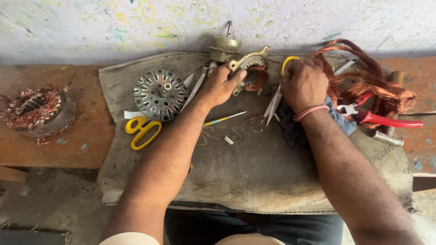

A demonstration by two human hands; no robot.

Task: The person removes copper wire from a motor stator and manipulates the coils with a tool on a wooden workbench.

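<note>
Wooden counter (pixel 54 136), covered mid-span by a grey cloth (pixel 254 172). Tangle of copper wire (pixel 372 81) at far right, touching the red-handled pliers (pixel 386 119). Wound stator (pixel 38 109) at far left, well apart. Perforated metal disc (pixel 160 94) beside the yellow-handled scissors (pixel 141 129). Small motor frame with copper coil (pixel 252 70) near the wall: left hand (pixel 220 86) rests on it, grip pressed to its bracket. Right hand (pixel 303 84), grip curled shut around a yellow-handled tool (pixel 287 63). Thin yellow-striped stick (pixel 225 119) lies between the forearms.
</note>
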